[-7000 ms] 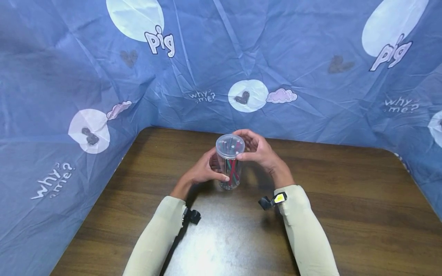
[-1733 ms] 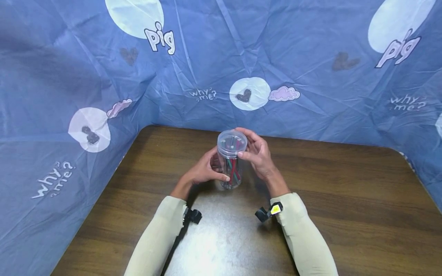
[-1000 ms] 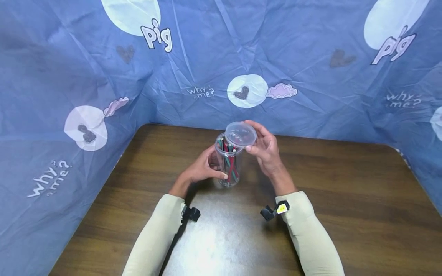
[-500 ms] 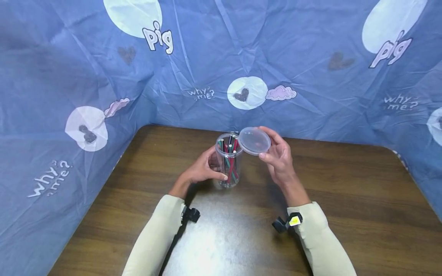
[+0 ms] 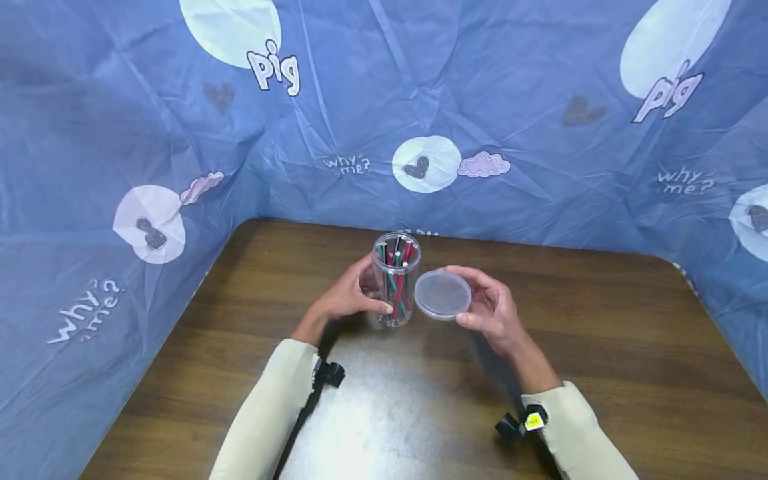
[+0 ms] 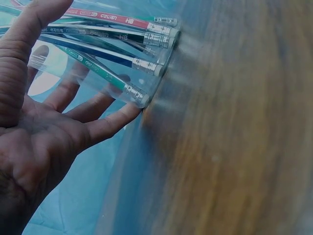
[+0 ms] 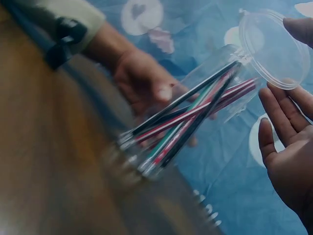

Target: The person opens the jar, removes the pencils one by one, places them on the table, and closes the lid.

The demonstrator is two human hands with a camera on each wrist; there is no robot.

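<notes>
A clear plastic jar (image 5: 384,280) stands upright on the table, its mouth uncovered. Inside lean several pencils (image 5: 400,287) in red, green and black; the left wrist view shows their eraser ends at the jar's base. My left hand (image 5: 351,293) grips the jar from its left side, thumb across the front and fingers behind. To the right of the jar, my right hand (image 5: 493,310) pinches the round translucent lid (image 5: 443,294) by its edge, between thumb and fingers. The lid is held off the jar, its flat face tilted up. In the right wrist view the lid (image 7: 276,49) overlaps the jar's mouth.
The brown wooden table (image 5: 600,320) stretches to both sides and toward me. Behind it and at the left hangs a blue printed cloth (image 5: 348,100). Each sleeve carries a black wrist camera, such as the left one (image 5: 331,373).
The lid sat on the jar earlier. My right hand has lifted it off, carried it right and then lowered it beside the jar. The left hand has kept its grip.
</notes>
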